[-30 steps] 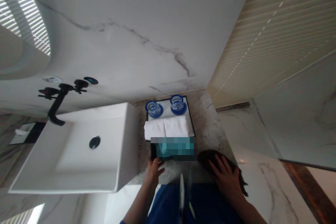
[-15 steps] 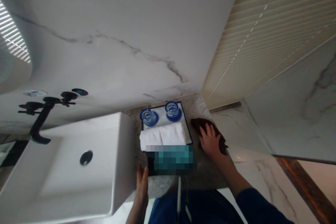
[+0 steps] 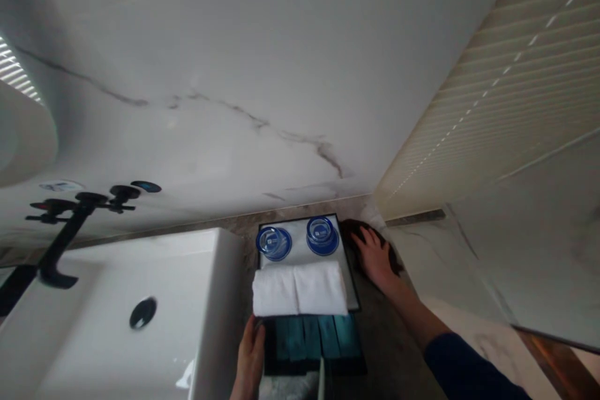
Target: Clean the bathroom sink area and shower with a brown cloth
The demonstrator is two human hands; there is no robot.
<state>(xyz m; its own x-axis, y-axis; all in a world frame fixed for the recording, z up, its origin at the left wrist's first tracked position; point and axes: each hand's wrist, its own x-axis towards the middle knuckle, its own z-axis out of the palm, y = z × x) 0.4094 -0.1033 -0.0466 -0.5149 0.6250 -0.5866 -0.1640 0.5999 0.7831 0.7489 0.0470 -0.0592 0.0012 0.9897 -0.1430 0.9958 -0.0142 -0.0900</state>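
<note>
My right hand (image 3: 374, 258) lies with fingers spread on a dark brown cloth (image 3: 394, 259), pressed to the stone counter right of a black-edged tray. My left hand (image 3: 251, 350) has its fingers stretched out beside the left side of a black box (image 3: 270, 347), near the towels' corner; whether it touches is unclear. The box holds several teal packets (image 3: 309, 339). Two white rolled towels (image 3: 300, 289) lie across the front of the white-lined tray (image 3: 296, 232). Behind them a left glass (image 3: 270, 241) and a right glass (image 3: 320, 230) sit at blue round coasters.
A white basin (image 3: 213, 300) stands left of the tray, with a black wall tap (image 3: 70, 237) over it. Behind the counter rises a marbled wall (image 3: 234, 62). Pale blinds (image 3: 506, 94) hang on the right.
The view has tilted up, so the counter sits lower. My right hand and the cloth have shifted closer to the tray. My left hand has moved forward along the box toward the towels.
</note>
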